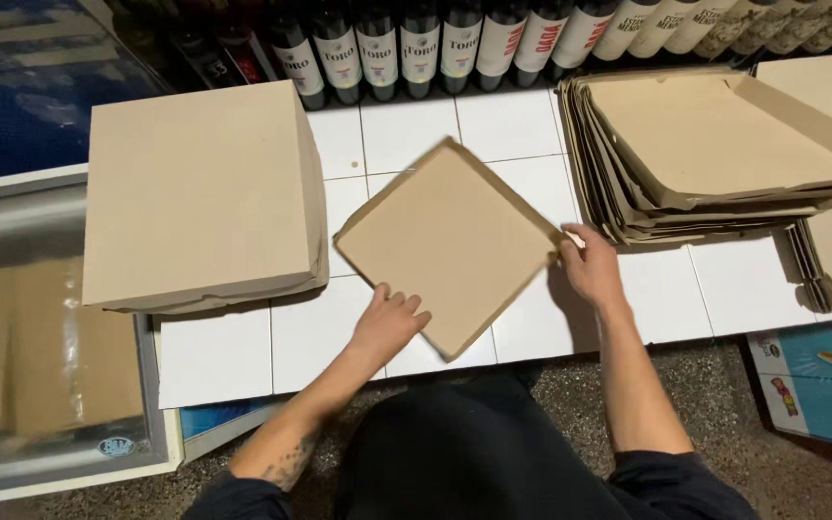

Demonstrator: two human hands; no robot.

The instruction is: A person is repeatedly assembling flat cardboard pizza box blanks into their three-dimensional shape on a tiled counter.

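Note:
A square brown cardboard tray with raised edges lies turned like a diamond on the white tiled counter. My left hand rests on its near left edge, fingers bent over the rim. My right hand pinches the tray's right corner. Both arms reach in from the bottom of the view.
A closed cardboard box stack stands at the left. A pile of flat unfolded cardboard blanks sits at the right. Dark bottles line the back wall. A glass-topped chest is at far left.

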